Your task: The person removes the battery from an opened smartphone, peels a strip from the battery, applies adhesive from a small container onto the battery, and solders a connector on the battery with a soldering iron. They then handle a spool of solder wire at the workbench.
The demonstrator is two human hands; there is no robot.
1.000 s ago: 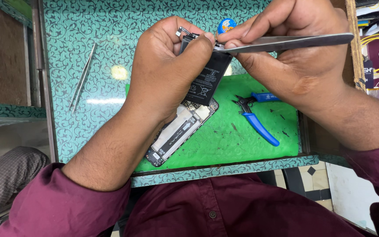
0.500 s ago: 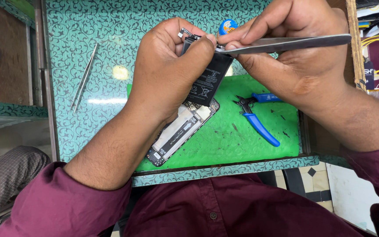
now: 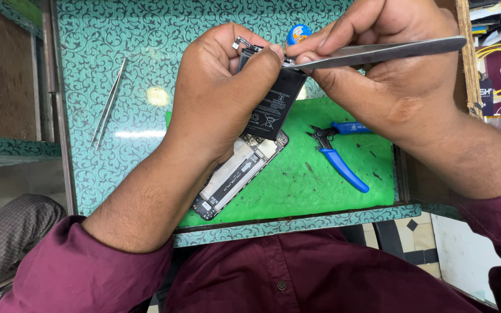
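black battery (image 3: pixel 275 107) pinched in left hand (image 3: pixel 221 93) fingers (image 3: pixel 265 61) — tweezers (image 3: pixel 372 53) tips touching

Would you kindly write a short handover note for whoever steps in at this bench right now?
Left hand: holds the black battery lifted above the bench, thumb at its top end.
Right hand: grips steel tweezers, tips at the battery's top edge by the small connector.
Opened phone lies back-off on the green mat, under the left wrist.
Blue-handled cutters lie on the mat; spare tweezers lie on the patterned table.
Done: battery is out of the phone.
Left: tweezer work at the battery's top; the phone is open.
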